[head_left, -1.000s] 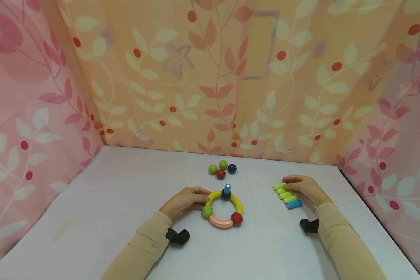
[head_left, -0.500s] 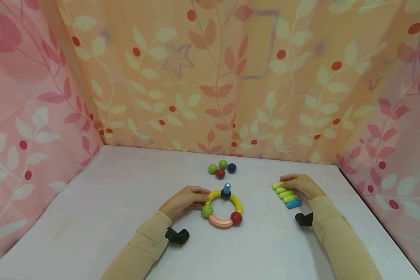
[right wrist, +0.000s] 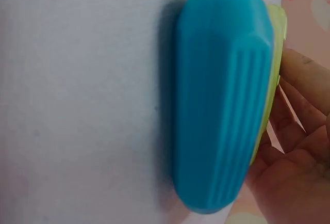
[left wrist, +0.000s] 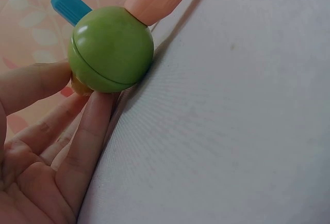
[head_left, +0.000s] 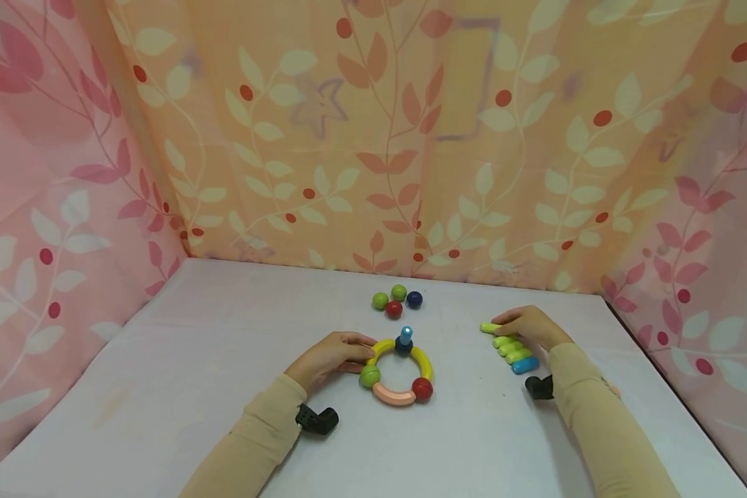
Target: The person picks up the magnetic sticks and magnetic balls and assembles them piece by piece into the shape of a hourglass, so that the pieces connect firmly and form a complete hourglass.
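In the head view, a toy ring (head_left: 422, 363) of curved yellow and pink pieces joined by balls lies on the table. A short blue rod (head_left: 407, 335) stands up from its navy ball. My left hand (head_left: 331, 356) pinches the ring's left yellow piece, just beside the green ball (left wrist: 113, 48). At the right, my right hand (head_left: 531, 326) holds the far yellow-green stick (head_left: 488, 328), slightly apart from the other yellow-green sticks (head_left: 509, 348). A blue stick (head_left: 526, 365) ends that row at the near side; in the right wrist view this blue stick (right wrist: 221, 100) hides the right fingertips.
Two loose green balls (head_left: 380, 301), a red ball (head_left: 394, 310) and a navy ball (head_left: 414, 299) cluster behind the ring. The white tabletop (head_left: 180, 366) meets patterned curtains (head_left: 274, 173) at the back and sides.
My right hand has shifted a little left and away from me, moving the far yellow-green stick apart from its row. The left hand and ring have stayed in place.
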{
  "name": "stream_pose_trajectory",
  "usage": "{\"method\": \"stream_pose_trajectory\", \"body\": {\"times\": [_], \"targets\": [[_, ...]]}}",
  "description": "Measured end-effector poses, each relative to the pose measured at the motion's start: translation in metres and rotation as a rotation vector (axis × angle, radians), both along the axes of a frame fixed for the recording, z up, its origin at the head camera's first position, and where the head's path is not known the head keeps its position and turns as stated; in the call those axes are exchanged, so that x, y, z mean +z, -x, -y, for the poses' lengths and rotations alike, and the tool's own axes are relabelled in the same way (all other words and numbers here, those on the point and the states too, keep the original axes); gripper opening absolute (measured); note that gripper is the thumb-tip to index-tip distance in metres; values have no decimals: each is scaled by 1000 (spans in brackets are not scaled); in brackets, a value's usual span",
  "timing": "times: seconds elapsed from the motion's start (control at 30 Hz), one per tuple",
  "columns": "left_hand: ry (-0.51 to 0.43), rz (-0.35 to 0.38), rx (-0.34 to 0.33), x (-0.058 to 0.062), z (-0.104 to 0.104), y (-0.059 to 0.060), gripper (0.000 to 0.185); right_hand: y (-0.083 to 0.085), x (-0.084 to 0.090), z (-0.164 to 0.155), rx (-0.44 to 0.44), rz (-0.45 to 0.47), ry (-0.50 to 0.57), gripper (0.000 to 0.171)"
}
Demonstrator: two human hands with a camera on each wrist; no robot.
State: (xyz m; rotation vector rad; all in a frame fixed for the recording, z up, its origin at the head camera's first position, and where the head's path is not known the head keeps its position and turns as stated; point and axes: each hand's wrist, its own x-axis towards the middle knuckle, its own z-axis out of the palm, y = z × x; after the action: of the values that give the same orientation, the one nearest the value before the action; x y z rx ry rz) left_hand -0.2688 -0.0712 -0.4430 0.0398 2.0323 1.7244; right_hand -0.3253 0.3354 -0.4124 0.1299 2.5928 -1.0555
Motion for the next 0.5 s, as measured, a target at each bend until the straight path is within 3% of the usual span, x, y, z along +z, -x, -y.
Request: {"method": "stream_pose_trajectory", "body": {"times": [0.23,0.5], "targets": [[-6,-5,-10,1,0,0,35,-1,5,9,38,-34,-17,42],[-4,-4,-15,1,0,-1,36,-19,18,28,39,-116,33,47]]}}
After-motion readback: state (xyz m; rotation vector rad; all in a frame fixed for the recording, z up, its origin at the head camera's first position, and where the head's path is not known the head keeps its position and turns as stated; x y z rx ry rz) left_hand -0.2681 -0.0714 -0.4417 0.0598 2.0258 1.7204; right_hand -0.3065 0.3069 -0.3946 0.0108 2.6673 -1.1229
